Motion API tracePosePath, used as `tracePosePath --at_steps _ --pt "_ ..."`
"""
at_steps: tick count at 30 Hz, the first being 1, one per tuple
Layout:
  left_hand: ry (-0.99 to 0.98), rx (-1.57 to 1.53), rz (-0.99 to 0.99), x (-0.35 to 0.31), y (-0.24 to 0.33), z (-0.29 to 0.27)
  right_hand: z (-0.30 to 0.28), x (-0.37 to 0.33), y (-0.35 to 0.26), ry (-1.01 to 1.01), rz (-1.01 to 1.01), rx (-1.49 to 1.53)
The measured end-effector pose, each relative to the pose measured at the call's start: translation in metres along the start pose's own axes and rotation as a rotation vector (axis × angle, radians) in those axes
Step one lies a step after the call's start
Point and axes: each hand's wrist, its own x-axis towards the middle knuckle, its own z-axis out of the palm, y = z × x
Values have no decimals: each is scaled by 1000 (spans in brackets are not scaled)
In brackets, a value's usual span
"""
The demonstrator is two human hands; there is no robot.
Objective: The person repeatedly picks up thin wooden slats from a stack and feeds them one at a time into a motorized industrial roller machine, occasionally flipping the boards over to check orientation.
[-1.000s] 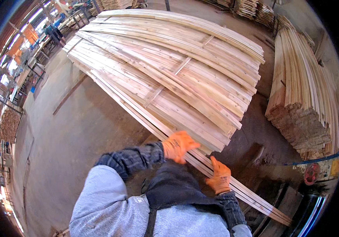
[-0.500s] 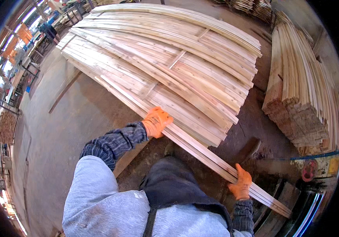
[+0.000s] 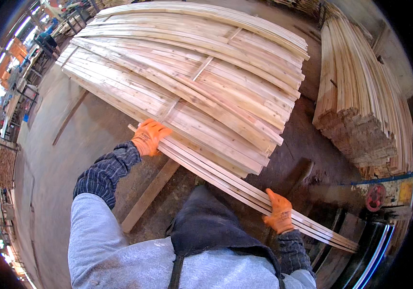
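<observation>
Several long, narrow wooden strips (image 3: 213, 174) slant across in front of me, from upper left to lower right. My left hand (image 3: 151, 137), in an orange glove, is closed around them close to their far left end, beside the near edge of a big lumber stack (image 3: 187, 72). Further down their length my right hand (image 3: 278, 212), gloved in orange too, grips the same strips with its thumb on top. Their right end reaches over a dark machine (image 3: 360, 260); whether it touches cannot be told. The strips lie slightly fanned, with narrow gaps between them.
A tall bundle of boards (image 3: 355, 91) stands to the right, behind a machine part with a red round knob (image 3: 375, 197). Beneath the strips a wooden beam (image 3: 151, 195) lies at an angle. Another thin beam (image 3: 70, 117) is on the floor at left, with workbenches beyond.
My left hand has moved left toward the strips' far end, and the gap between my hands has widened. The strips are fanned out more. The view has shifted slightly.
</observation>
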Motion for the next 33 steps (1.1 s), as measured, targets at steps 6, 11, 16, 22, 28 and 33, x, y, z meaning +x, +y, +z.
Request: tracePosePath --at_steps 6,11,16,22,28,33 --pt "-6 -166 57 27 64 3 -56 -20 43 -237 211 105" --pt "-19 -265 165 73 119 -2 -96 88 48 -82 363 360" --pt "-254 -623 372 135 152 -13 -71 302 34 204 134 119" --pt "-299 -1274 530 178 91 -4 -42 569 25 335 -13 -104" --pt "275 -1195 -386 167 -99 55 -23 702 67 419 52 -314" --pt "692 -1147 -1234 142 -206 137 2 703 59 314 76 -426"
